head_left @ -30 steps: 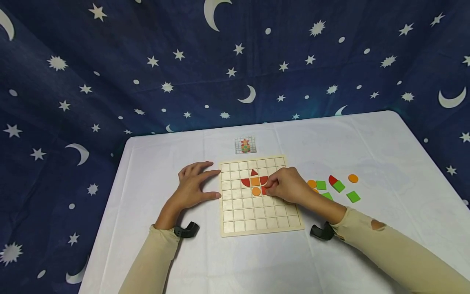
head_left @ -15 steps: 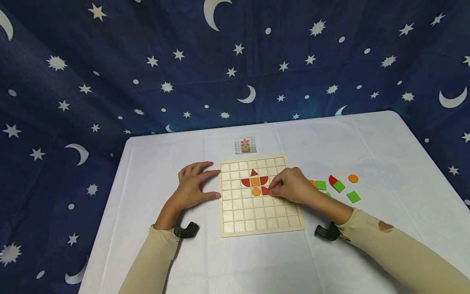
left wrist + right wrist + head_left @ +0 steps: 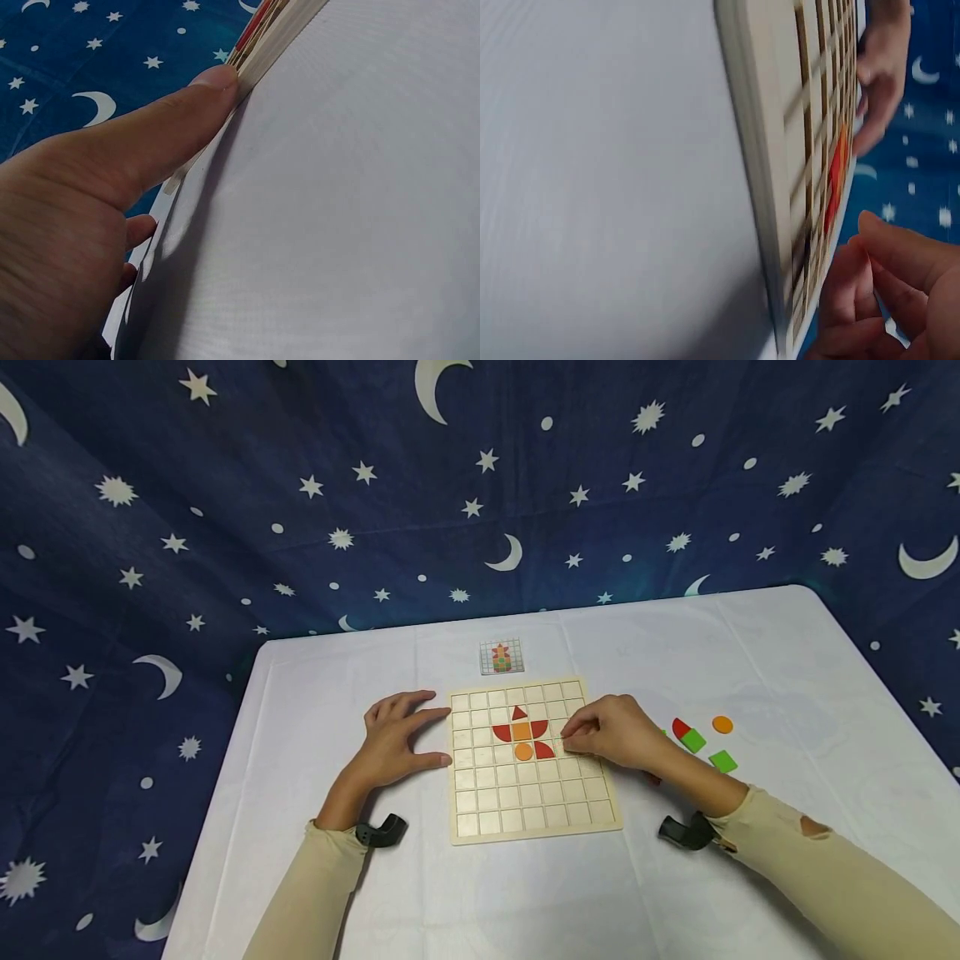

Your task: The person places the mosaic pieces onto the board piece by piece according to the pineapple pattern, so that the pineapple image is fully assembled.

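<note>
My left hand rests at the left edge of a wooden grid board, fingers spread; its thumb touches the board's side in the left wrist view. On the board lie a red triangle, an orange square, an orange circle and two red quarter-round pieces beside the square. Another red quarter-round piece sits in the cell right of the circle. Over the board's right side hovers my right hand, fingers loosely bent, with nothing visible between thumb and forefinger.
Right of the board lie green squares, an orange circle and a red piece; my right forearm hides other pieces. A small pattern card lies behind the board. A starry blue cloth hangs beyond the white table.
My right hand has let go of the red quarter-round piece, which stays in its cell, and has drawn off to the right. My left hand has not moved.
</note>
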Demonstrator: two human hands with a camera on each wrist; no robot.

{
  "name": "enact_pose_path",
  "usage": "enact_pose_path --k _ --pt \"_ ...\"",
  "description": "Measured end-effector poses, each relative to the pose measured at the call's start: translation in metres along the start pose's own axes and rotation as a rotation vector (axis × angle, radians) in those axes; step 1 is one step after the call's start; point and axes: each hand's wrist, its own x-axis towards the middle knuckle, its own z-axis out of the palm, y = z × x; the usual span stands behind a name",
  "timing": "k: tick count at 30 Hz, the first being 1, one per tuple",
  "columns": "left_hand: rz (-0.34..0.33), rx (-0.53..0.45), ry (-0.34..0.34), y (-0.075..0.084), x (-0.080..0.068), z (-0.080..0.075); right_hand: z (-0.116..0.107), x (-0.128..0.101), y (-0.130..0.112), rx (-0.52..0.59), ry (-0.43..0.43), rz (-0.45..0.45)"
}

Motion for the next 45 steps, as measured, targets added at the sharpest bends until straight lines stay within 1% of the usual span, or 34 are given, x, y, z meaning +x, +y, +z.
enact_pose_path --k 4,6,9,12,16,20,26,29,32,39,42,45 --pt "-0.004 0.002 -0.002 0.001 0.000 -0.001 -0.026 -0.001 0.016 -0.038 0.017 -0.035" --pt "-0.009 0.002 -0.004 0.002 0.000 -0.001 -0.038 -0.001 0.027 -0.077 0.001 -0.051" --pt "-0.013 -0.003 -0.007 0.003 0.000 -0.002 -0.052 -0.001 0.042 -0.135 -0.051 -0.063" --pt "-0.011 -0.007 -0.008 0.003 0.000 -0.001 -0.061 -0.002 0.056 -0.170 -0.103 -0.072" --pt "-0.005 -0.009 -0.003 0.004 0.000 -0.001 -0.071 -0.008 0.069 -0.161 -0.140 -0.058" --pt "-0.006 -0.009 -0.003 0.005 0.000 -0.001 -0.082 -0.015 0.078 -0.166 -0.151 -0.022" --pt "-0.010 -0.003 -0.006 0.005 0.000 -0.001 -0.098 -0.026 0.097 -0.248 -0.127 -0.009" --pt "-0.008 0.000 -0.004 0.004 0.000 -0.001 -0.102 -0.030 0.103 -0.258 -0.133 -0.010" --pt "-0.006 0.001 0.000 0.003 0.000 -0.001 -0.102 -0.032 0.106 -0.237 -0.141 0.003" --pt "-0.003 0.003 0.004 0.003 0.000 -0.001 -0.098 -0.033 0.105 -0.217 -0.124 -0.008" --pt "-0.003 0.000 0.004 0.003 0.000 -0.001 -0.095 -0.031 0.099 -0.169 -0.088 -0.004" --pt "-0.003 -0.002 0.004 0.002 0.000 -0.001 -0.088 -0.026 0.088 -0.078 -0.040 0.010"
